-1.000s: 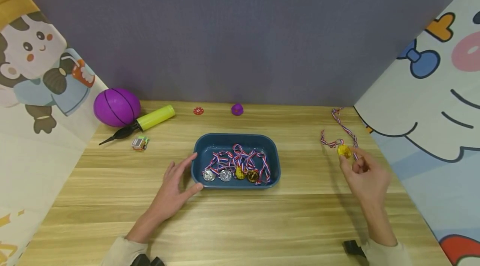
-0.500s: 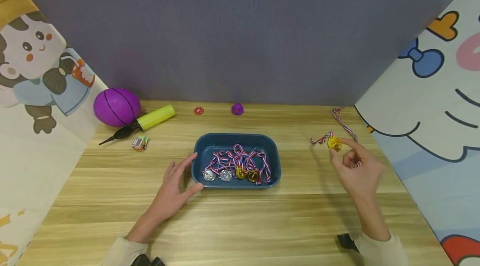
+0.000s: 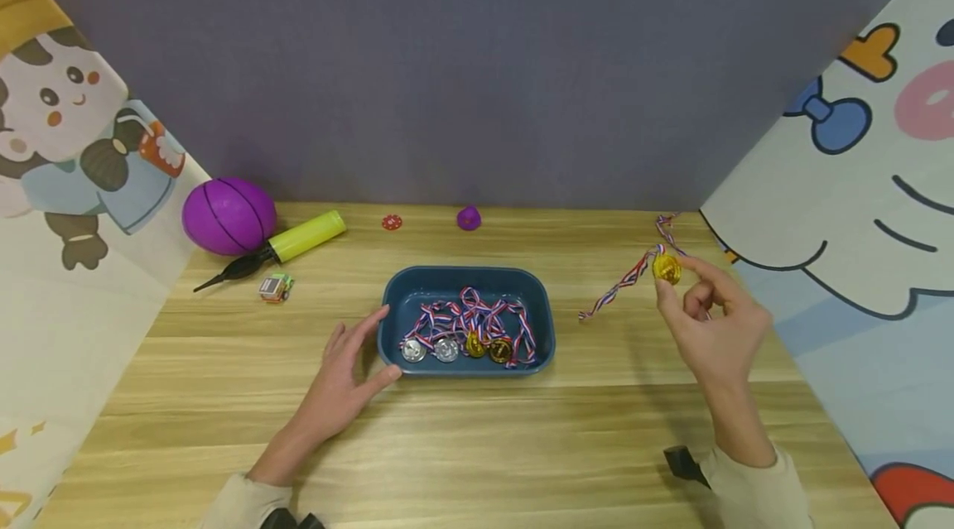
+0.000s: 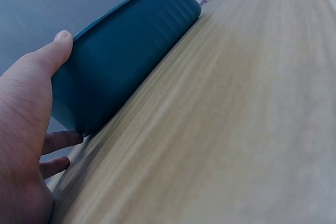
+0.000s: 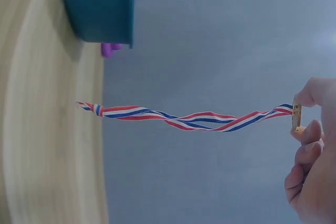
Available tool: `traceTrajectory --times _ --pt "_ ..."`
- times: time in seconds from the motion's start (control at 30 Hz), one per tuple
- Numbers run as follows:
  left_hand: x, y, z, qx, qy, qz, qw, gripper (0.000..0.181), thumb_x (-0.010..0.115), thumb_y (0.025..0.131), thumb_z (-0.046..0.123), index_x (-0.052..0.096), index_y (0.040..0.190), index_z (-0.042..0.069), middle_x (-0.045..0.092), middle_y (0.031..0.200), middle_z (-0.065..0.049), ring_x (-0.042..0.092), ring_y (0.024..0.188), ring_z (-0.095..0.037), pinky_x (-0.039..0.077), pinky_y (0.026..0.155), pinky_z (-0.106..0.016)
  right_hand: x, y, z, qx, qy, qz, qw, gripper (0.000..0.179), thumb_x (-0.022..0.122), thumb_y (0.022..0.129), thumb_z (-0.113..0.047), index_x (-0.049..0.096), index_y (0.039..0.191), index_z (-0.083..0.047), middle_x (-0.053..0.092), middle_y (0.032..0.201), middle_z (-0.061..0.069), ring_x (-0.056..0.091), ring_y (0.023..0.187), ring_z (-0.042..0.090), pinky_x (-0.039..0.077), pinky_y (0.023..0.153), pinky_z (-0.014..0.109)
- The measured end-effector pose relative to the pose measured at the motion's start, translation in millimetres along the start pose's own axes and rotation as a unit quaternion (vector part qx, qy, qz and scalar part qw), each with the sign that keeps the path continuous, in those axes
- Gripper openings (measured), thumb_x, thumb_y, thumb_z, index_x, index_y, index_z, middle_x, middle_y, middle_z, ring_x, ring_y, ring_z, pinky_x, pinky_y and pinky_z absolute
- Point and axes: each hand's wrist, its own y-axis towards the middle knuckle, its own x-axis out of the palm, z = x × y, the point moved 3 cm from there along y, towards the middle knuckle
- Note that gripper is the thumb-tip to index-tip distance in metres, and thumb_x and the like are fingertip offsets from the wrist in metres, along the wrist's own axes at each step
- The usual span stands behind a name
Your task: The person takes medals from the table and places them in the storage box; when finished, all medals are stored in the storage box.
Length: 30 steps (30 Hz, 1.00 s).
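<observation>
My right hand (image 3: 719, 330) pinches a gold medal (image 3: 667, 268) between thumb and forefinger above the right side of the table. Its red, white and blue ribbon (image 5: 194, 120) is twisted and hangs down, knotted at the end. My left hand (image 3: 335, 388) rests at the left end of a dark blue plastic bin (image 3: 465, 271), thumb by the near corner and fingers spread along the side. Inside the bin lie two silver medals (image 3: 445, 349) and two gold-coloured ones (image 3: 499, 349) with tangled striped ribbons (image 3: 484, 315). Another striped ribbon (image 3: 668, 233) lies behind my right hand, which hides its lower part.
At the back left are a purple ball (image 3: 229, 216), a yellow and black hand pump (image 3: 305, 238) and a small toy vehicle (image 3: 276, 287). A red chip (image 3: 392, 222) and a small purple object (image 3: 469, 218) lie near the grey back wall (image 3: 462, 82).
My right hand has lifted the gold medal up and slightly left, and its ribbon now hangs more fully extended. My left hand and the bin have stayed in place.
</observation>
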Motion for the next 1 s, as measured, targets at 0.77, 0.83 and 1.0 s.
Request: traceTrajectory --times 0.77,0.83,1.0 --pt "0.3 -0.6 -2.7 0.001 0.0 -0.001 1.0 0.089 0.083 0.099 0.033 0.035 0.174 0.032 0.06 0.159 -0.019 0.051 0.149 -0.047 0.004 0.134 -0.073 18 25.9 -46 -0.022 0.087 -0.007 0.9959 0.029 0.08 0.079 0.012 0.078 0.107 0.018 0.043 0.056 -0.006 0.036 0.056 0.001 0.03 0.056 0.017" --pt "0.6 -0.9 -2.6 0.003 -0.001 -0.002 1.0 0.089 0.083 0.1 0.034 0.035 0.174 0.032 0.06 0.159 -0.019 0.052 0.149 -0.047 0.005 0.134 -0.073 21 27.4 -54 -0.022 0.098 -0.006 0.9949 0.03 0.08 0.078 0.013 0.077 0.108 0.018 0.044 0.056 -0.006 0.036 0.055 0.002 0.029 0.055 0.016" --pt "-0.2 -0.9 -1.8 0.007 0.002 0.001 1.0 0.09 0.083 0.099 0.033 0.035 0.174 0.032 0.061 0.158 -0.019 0.052 0.148 -0.046 0.005 0.134 -0.073 33 29.6 -73 -0.028 0.108 -0.019 0.9936 0.033 0.081 0.079 0.012 0.078 0.111 0.016 0.044 0.059 -0.003 0.038 0.058 0.004 0.03 0.056 0.017"
